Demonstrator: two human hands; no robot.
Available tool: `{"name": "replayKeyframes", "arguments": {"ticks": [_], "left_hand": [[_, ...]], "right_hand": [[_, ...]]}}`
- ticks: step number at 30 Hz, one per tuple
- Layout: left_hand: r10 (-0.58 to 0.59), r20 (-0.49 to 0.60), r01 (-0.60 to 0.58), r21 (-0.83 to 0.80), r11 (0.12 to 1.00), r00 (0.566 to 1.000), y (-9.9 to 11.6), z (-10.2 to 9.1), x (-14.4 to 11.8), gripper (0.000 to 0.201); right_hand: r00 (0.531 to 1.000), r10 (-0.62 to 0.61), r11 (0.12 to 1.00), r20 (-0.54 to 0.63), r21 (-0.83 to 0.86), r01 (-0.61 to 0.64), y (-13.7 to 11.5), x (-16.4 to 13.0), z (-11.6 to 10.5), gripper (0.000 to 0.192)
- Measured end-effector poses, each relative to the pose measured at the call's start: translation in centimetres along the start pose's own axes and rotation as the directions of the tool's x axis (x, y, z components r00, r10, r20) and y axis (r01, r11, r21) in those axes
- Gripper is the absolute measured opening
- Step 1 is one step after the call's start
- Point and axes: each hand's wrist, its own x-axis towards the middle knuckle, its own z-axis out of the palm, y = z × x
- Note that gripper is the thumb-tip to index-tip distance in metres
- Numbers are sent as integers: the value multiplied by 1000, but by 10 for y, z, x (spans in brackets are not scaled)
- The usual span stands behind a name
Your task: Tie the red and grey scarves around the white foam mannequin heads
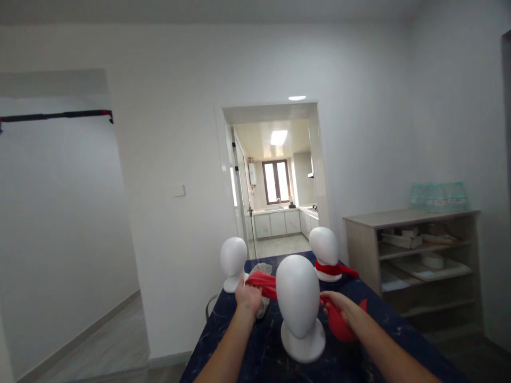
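The left hand (248, 297) has its fingers closed tight on one end of a red scarf (263, 283). The right hand (339, 307) grips the other end. The scarf runs behind a white head (298, 306) between both hands. Past the fingers, another white head (325, 250) wears red cloth. A shelf (415, 250) holds trays.

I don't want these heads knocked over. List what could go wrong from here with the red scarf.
1. Both hands, left hand and right hand, hold the red scarf stretched behind the near mannequin head; a hard pull might tip it toward the person.
2. The gray cloth lies by the left hand and could get caught up with the scarf.
3. The bare far mannequin head stands close to the left hand; a swing might bump it.
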Motion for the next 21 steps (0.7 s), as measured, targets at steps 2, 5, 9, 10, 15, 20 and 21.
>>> {"name": "replayKeyframes", "arguments": {"ticks": [2,5,9,10,15,20,21], "left_hand": [[-18,28,19,-44,999,999,-11,-35,-7,50],[-27,94,35,-87,996,995,-33,-79,-24,49],[-30,150,47,-108,993,988,-67,-109,-53,55],[-55,171,73,-100,992,984,-75,-111,-60,57],[-177,278,163,73,984,944,-104,-114,-86,46],[-140,342,-62,519,853,929,-110,-116,-97,24],[-139,392,-144,610,779,910,-109,-113,-100,25]], "right_hand": [[998,66,996,-19,67,-65,26,-1,0,29],[995,97,981,-38,174,-89,55,-4,4,30],[994,59,963,-88,267,-34,72,-4,9,26],[993,48,960,-103,278,-18,74,-4,9,24],[989,-6,958,-149,284,48,81,-6,9,23],[981,-83,962,-173,243,124,88,-5,11,28],[977,-100,963,-187,229,142,89,-4,12,28]]}}
